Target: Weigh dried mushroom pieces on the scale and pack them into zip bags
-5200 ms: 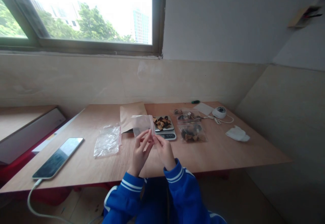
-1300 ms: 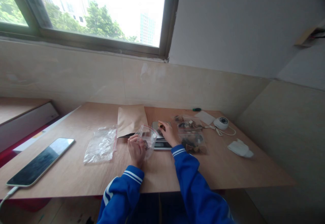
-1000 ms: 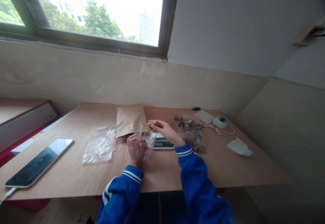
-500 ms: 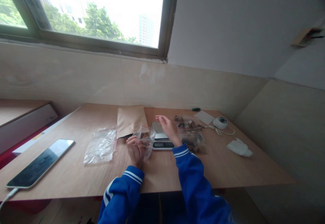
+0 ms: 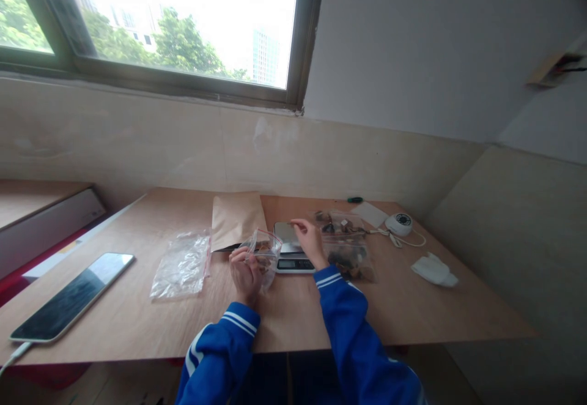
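Observation:
My left hand (image 5: 244, 272) grips a small clear zip bag (image 5: 265, 249) with a red-edged mouth, held open and upright on the table; brown dried pieces lie inside it. My right hand (image 5: 309, 240) hovers over the pan of a small digital scale (image 5: 293, 254), fingertips pinched together; whether anything is between them is too small to see. The scale pan looks bare.
A brown paper envelope (image 5: 237, 218) lies behind the bag. A pile of empty clear bags (image 5: 181, 262) and a phone on a cable (image 5: 73, 295) lie left. Filled bags (image 5: 345, 247), a white round device (image 5: 399, 223) and a white cloth (image 5: 433, 269) sit right on the wooden table (image 5: 293, 313).
The dried pieces that lay on the scale are now in the bag. My right hand went from the scale to the bag's mouth and back over the pan, fingers now pinched.

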Demonstrator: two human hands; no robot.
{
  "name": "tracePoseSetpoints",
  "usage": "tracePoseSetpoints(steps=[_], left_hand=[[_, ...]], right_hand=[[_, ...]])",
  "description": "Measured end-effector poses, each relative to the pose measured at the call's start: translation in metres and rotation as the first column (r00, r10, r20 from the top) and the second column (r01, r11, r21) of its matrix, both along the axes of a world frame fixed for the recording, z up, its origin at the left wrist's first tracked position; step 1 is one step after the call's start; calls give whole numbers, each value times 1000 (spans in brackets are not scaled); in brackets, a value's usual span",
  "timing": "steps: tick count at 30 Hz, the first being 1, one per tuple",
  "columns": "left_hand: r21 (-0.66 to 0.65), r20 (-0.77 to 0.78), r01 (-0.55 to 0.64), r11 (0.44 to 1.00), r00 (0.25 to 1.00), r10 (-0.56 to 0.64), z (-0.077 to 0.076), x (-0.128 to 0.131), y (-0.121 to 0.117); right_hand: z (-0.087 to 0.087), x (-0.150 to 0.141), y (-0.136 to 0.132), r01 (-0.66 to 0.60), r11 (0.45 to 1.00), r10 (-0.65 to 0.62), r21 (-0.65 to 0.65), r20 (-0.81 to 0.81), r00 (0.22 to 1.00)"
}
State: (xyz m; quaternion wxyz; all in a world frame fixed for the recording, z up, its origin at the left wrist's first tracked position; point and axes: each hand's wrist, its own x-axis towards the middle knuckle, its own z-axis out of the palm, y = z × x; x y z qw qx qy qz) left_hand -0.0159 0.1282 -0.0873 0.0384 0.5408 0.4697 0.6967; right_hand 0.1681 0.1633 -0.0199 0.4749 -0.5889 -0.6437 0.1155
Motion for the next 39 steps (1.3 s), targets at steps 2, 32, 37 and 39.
tracePoseSetpoints(steps=[2,32,37,39], left_hand=[[26,-60,9,1000,998,-7,-1,0,0],[-175,45,116,978,993,-109,17,-5,-19],[-335,164,300,893,952,-258,19,-10,-20],[-354,167,317,880,947,-274,21,-9,-21]], right_hand=[[20,-15,-15,-133,990,139,55,-125,982],[-21,-35,-100,-321,947,203,-21,-734,648],[-39,-25,-100,-245,969,141,-18,-778,613],[-45,-21,-98,-151,988,78,-27,-757,648]])
